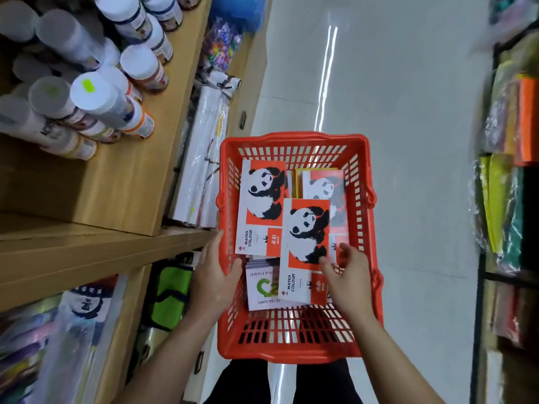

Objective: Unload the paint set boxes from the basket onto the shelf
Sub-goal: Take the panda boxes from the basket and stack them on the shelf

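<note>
A red plastic basket (pixel 294 345) sits in front of me over the aisle floor. Several water colour boxes with a panda print lie in it: one at the left (pixel 259 205), one on top in the middle (pixel 304 249), one at the back right (pixel 323 188), and a white box (pixel 261 290) face down underneath. My left hand (pixel 211 278) grips the basket's left rim. My right hand (pixel 348 275) hovers with fingers spread over the right edge of the middle box, fingertips touching it.
A wooden shelf (pixel 122 182) stands at the left with white-capped paint jars (pixel 90 91) on it. Wrapped rolls (pixel 201 158) lie on a lower level. Bagged goods fill the bottom left. Another rack with coloured packs (pixel 507 199) lines the right.
</note>
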The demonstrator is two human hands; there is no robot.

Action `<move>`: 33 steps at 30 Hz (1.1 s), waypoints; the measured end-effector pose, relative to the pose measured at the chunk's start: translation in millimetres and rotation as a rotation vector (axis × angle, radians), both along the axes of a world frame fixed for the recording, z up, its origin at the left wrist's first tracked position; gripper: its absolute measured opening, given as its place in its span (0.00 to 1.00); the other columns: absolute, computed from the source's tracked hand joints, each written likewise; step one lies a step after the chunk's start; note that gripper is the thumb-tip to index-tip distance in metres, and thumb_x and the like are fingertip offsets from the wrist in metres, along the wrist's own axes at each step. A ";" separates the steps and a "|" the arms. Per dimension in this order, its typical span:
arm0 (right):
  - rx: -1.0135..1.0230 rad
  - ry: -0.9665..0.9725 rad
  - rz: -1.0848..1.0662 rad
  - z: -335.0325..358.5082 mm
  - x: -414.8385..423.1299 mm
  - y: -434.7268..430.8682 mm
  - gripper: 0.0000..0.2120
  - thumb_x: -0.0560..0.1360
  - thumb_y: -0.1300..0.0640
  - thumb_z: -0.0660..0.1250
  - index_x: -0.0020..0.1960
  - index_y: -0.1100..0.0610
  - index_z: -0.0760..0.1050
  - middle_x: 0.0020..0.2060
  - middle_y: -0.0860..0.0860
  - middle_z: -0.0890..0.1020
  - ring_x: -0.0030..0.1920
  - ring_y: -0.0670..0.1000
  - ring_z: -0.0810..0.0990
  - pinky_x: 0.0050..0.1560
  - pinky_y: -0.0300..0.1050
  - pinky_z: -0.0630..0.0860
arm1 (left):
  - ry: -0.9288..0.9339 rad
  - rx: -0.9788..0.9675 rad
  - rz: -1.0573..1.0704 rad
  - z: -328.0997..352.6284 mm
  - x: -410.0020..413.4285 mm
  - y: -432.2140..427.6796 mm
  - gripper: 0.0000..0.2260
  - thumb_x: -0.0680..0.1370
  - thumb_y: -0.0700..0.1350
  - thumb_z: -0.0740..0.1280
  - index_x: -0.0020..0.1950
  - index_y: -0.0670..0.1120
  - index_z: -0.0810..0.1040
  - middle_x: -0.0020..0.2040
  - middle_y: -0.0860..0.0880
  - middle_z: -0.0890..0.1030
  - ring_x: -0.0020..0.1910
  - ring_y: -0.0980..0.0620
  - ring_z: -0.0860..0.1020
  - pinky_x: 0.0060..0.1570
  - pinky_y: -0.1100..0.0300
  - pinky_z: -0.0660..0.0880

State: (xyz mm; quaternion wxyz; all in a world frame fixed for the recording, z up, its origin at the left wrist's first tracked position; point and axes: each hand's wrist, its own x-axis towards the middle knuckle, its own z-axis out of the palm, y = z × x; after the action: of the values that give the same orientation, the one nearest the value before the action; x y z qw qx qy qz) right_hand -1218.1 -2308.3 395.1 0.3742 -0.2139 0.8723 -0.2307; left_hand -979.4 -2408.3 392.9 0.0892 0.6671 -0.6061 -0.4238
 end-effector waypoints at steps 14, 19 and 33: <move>-0.046 0.100 -0.127 -16.4 -4.6 -28.2 0.24 0.83 0.57 0.62 0.77 0.64 0.66 0.66 0.64 0.79 0.68 0.64 0.76 0.68 0.53 0.71 | -0.041 -0.216 -0.188 11.2 -12.5 -3.6 0.28 0.77 0.48 0.68 0.77 0.48 0.68 0.77 0.50 0.68 0.72 0.60 0.63 0.70 0.55 0.63; -0.099 0.347 -0.158 -3.7 14.5 -39.3 0.25 0.76 0.71 0.61 0.74 0.66 0.69 0.68 0.65 0.74 0.69 0.64 0.72 0.69 0.53 0.67 | 0.033 -0.007 -0.155 -4.6 -47.2 -4.3 0.31 0.81 0.44 0.69 0.82 0.46 0.60 0.82 0.47 0.61 0.80 0.49 0.60 0.78 0.50 0.59; -0.146 0.432 0.611 -48.0 -0.2 -30.1 0.30 0.72 0.61 0.72 0.74 0.55 0.73 0.75 0.57 0.72 0.68 0.64 0.70 0.67 0.61 0.70 | 0.048 0.223 0.151 -52.1 -94.2 -17.8 0.40 0.79 0.55 0.71 0.82 0.42 0.55 0.80 0.41 0.65 0.78 0.42 0.65 0.77 0.46 0.62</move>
State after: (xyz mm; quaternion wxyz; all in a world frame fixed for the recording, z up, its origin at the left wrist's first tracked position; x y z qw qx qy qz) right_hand -1218.3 -2338.3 347.1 0.2171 -0.5339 0.8084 -0.1199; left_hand -1073.7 -2426.1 340.8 0.0608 0.7064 -0.5009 -0.4964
